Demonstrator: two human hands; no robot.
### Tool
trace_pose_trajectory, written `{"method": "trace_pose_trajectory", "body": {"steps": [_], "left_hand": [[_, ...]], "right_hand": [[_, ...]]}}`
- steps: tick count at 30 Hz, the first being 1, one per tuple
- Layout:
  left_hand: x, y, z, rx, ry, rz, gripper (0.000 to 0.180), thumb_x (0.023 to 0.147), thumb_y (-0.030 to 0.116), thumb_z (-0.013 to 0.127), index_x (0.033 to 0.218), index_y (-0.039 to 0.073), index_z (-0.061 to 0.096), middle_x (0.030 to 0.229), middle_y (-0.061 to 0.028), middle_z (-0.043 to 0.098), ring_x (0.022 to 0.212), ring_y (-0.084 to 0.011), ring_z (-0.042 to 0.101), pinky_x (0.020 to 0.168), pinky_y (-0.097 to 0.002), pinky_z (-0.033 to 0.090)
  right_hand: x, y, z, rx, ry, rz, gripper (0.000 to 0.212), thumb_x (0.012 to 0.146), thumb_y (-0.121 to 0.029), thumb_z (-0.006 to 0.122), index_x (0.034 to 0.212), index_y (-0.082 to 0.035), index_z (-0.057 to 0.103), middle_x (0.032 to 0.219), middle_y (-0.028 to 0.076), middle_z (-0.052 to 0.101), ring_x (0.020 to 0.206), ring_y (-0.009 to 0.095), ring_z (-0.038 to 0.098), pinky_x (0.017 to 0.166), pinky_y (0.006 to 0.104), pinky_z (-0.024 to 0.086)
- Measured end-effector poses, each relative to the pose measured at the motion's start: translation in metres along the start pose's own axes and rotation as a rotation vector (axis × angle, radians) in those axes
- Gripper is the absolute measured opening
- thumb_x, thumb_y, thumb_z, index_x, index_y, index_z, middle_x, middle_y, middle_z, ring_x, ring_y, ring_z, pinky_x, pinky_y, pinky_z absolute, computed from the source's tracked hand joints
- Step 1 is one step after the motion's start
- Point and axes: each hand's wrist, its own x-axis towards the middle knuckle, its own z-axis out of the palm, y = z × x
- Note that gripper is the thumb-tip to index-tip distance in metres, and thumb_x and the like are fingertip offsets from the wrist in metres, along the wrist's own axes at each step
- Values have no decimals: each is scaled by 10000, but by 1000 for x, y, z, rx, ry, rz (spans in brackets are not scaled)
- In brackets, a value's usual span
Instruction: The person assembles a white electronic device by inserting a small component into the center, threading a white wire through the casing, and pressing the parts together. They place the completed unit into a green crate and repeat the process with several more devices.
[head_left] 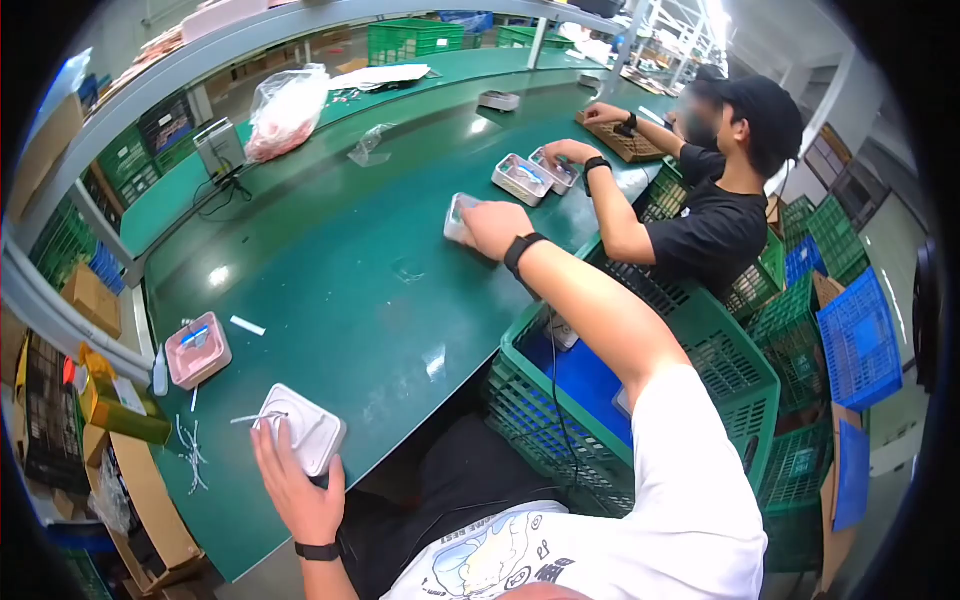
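Observation:
My right arm stretches far across the green table. At its end my right hand [497, 228] is closed on a small pale plastic box [460, 212], whose near side the fingers partly hide. Near the table's front left edge, my left hand [297, 492] rests with fingers spread on a pale rounded plastic case [311, 432]. Its thumb lies along the case's side. A short light-coloured cable [255, 418] sticks out over the case's far-left side.
A pink box [198, 350] with a blue item inside stands beyond my left hand, with cut cable bits [190, 455] nearby. At right a co-worker [735, 180] reaches toward open pale boxes [523, 180]. A green crate [560, 440] lies under my right arm. A plastic bag [288, 110] sits farther back.

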Motion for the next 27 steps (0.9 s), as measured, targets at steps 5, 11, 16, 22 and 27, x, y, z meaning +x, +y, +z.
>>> {"method": "trace_pose_trajectory", "body": {"steps": [5,11,16,22,27], "left_hand": [[7,0,2,63,26,-2,886,860,205,864,1647,35,494,1772,-222,393,1647,-531,313,1327,-618,312],[7,9,8,-34,99,-132,923,774,192,953,1605,95,565,1767,-278,297,1591,-526,384,1305,-604,355],[1,-12,-12,-142,10,-165,926,700,164,995,1540,121,608,1717,-272,317,1551,-513,425,1278,-588,402],[92,-13,-36,-309,-371,22,857,684,207,1038,1421,90,617,1633,-235,438,1513,-424,496,1256,-503,446],[138,-71,-11,-790,-572,-196,482,890,259,919,1194,29,623,1159,-135,706,1114,-240,714,979,-385,589]], "right_hand": [[41,56,36,-29,32,143,297,953,-278,766,1182,-89,765,1116,213,815,1091,395,792,944,528,630],[41,87,44,8,184,301,255,948,-170,722,1186,-79,738,1118,205,796,1103,414,775,944,523,622],[17,-46,6,279,543,-56,321,949,-261,797,1167,-49,694,1147,187,725,1098,392,728,941,511,610],[-88,-192,0,792,46,-425,444,978,-326,810,1310,-42,731,1241,163,716,1161,365,682,992,482,572],[-98,-265,27,824,131,-479,470,969,-294,830,1370,-58,760,1311,178,697,1202,367,632,1036,485,540]]}}
